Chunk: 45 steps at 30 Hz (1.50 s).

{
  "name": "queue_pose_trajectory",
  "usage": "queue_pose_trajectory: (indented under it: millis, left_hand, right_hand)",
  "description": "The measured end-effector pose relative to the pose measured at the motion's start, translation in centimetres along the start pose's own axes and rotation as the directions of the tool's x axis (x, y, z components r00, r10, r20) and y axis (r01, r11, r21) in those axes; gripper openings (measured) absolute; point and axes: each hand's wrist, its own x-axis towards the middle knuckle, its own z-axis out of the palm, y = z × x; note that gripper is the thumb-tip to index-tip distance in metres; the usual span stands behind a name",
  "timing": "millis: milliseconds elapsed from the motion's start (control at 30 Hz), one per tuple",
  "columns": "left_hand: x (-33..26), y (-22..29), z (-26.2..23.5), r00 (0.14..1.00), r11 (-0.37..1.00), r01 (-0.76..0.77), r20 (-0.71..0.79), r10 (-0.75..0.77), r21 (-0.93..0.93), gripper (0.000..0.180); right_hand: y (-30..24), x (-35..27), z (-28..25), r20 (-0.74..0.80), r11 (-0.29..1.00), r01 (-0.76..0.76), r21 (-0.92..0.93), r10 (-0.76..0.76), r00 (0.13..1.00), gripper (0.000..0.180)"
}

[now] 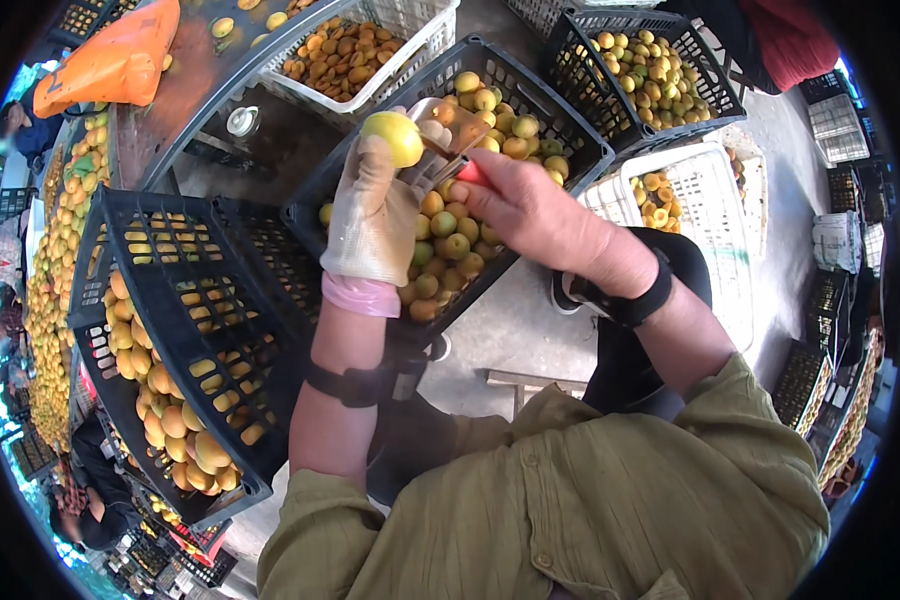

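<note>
Fingers (373,162) of the gloved left hand (370,215) clamp a yellow fruit (394,139) beside the red-handled tool (473,174) that the bare right hand (530,205) clasps, both above a black crate (545,97) of round fruits (455,246), with a white basket (423,48) of orange pieces (340,56) standing just beyond.

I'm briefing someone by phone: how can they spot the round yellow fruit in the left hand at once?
Find the black plastic crate in the upper middle, full of round orange and green fruit. Over it, the left hand, in a whitish fabric glove, holds one round fruit. It's a brighter yellow than its duller neighbours in the crate.
</note>
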Motion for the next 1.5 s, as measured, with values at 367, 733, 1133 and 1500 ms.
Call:
queue_pose_trajectory:
  millis: [367,733,1133,1500]
  left_hand:
    - [-0.4,-1.5,1.4,0.999,0.964,0.028,-0.01,-0.032,-0.264,0.061]
    - [-0.6,-1.0,1.5,0.993,0.936,0.006,-0.109,-0.047,-0.352,0.058]
    - [-0.7,-0.2,2.3,0.972,0.992,-0.106,-0.205,0.117,0.068,0.031]
    - [-0.1,1.4,-0.4,0.982,0.99,-0.095,-0.176,0.076,-0.104,0.055]
  right_hand:
    - [0.3,0.1,3.9,-0.188,0.995,-0.074,-0.061,0.061,0.98,0.017]
    - [-0.8,0.4,4.1,-0.207,0.989,-0.064,-0.134,0.035,0.978,0.024]
    - [-1.1,0.9,3.6,-0.25,0.961,0.005,-0.275,-0.077,0.965,0.019]
    - [0.0,-0.3,3.3,-0.239,0.994,0.067,0.084,-0.045,0.97,0.018]
